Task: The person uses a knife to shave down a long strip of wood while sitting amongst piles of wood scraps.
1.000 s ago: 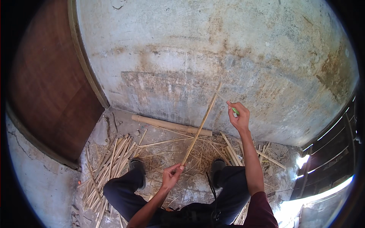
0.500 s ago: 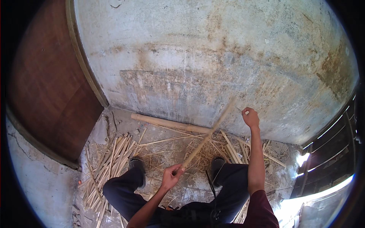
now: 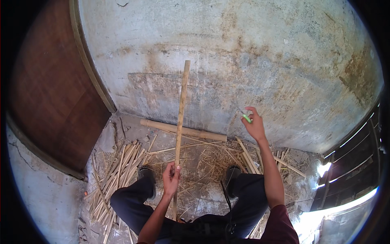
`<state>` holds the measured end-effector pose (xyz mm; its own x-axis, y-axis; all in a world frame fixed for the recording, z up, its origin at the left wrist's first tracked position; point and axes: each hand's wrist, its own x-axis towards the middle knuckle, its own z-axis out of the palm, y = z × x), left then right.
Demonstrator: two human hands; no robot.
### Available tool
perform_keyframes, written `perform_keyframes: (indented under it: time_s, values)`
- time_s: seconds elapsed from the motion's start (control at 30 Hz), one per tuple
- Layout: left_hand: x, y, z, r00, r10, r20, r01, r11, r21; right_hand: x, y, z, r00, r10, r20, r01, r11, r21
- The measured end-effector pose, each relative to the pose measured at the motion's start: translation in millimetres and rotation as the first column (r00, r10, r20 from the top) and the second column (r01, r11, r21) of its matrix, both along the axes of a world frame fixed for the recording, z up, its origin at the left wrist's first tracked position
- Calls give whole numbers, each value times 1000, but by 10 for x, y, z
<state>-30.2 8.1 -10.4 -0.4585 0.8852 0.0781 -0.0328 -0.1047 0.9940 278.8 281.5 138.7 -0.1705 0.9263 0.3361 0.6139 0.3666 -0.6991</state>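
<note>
My left hand (image 3: pixel 170 181) grips a long flat bamboo strip (image 3: pixel 181 118) low down, between thumb and fingers. The strip stands nearly upright in front of me, tipped slightly right at its top, and its lower end passes below the hand between my knees. Out to the right, my right hand (image 3: pixel 256 128) is raised and closed around a small knife (image 3: pixel 246 118) with a green handle. A thin blade points up and left from that hand, faint against the wall. Knife and strip are apart.
A pile of split bamboo strips (image 3: pixel 118 179) lies left of my legs, and more strips (image 3: pixel 246 156) lie by my right foot. A thick bamboo pole (image 3: pixel 183 130) rests along the wall (image 3: pixel 227 89). Shavings (image 3: pixel 203 162) litter the floor. A brown door (image 3: pixel 57 89) stands at left.
The bamboo strip has swung from leaning right to nearly upright, and my left hand has shifted left. My right hand has moved left and turned, bringing the green handle into view.
</note>
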Motion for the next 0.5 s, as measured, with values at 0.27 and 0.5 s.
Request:
perform_keyframes:
  time_s: [0.27,0.5]
  values:
    - [32,-20,64,994,-91,-64,92,996,13,-600,-284,-356,907,353,-228,-403,884,-238]
    - [-2,-105,81,970,-239,54,239,971,6,-947,-772,-43,795,481,-369,-560,816,-143]
